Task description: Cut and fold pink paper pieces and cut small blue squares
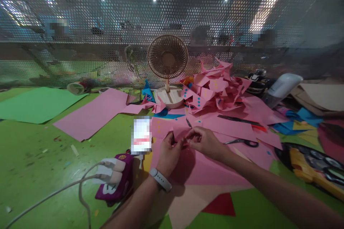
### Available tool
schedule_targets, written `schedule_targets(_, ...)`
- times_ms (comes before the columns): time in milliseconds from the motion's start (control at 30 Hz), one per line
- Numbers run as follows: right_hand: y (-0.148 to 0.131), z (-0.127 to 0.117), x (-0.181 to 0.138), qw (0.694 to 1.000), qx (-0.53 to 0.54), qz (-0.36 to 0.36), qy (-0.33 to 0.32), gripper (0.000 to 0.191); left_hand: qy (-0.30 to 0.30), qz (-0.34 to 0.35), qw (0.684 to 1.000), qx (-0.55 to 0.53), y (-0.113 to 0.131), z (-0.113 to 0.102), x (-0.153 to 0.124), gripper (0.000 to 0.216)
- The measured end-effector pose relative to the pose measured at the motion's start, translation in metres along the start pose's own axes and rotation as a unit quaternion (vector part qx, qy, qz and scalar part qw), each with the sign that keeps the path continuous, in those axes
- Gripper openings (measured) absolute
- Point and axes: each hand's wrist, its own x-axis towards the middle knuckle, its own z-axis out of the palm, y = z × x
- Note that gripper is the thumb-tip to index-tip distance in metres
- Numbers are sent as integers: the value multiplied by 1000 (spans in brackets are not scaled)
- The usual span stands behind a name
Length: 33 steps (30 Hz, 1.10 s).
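Observation:
My left hand (170,154), with a pale band (160,179) on its wrist, is closed in a pinch over the pink paper. My right hand (206,143) comes in from the right, its thumb and forefinger pinched close to the left fingertips. Whatever is between the fingers is too small to make out. Just beyond my left hand lies a pink piece with yellow marks (158,127). Large pink sheets (185,171) are spread under both hands. Black-handled scissors (248,143) rest on the paper right of my right hand.
A small fan (168,59) stands at the back beside a heap of folded pink paper (215,87). A purple power strip (115,186) with plugged cables and a bright phone-like screen (141,135) are at left. A white bottle (282,87) and a yellow-black object (309,166) are at right.

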Motion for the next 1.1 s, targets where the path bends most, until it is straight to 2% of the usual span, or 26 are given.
schedule_targets(167,0,-1,-1,998,-44,-28,22,11,-8,-12,999,-39,-1,0,-1,22)
schedule_targets(433,3,-1,3,999,3,-30,14,11,-15,-19,999,-45,4,2,-2,19)
schedule_targets(633,3,0,1,999,-2,-41,23,8,-24,-30,997,-63,5,3,-2,19)
schedule_targets(833,3,1,-1,998,-19,-52,37,8,-3,-32,998,-45,9,4,-4,24)
schedule_targets(967,2,2,-2,997,-36,-52,48,8,-34,-50,995,-85,13,6,-7,23)
schedule_targets(1100,2,2,-2,997,-31,-47,47,8,-39,-51,994,-91,12,6,-7,22)
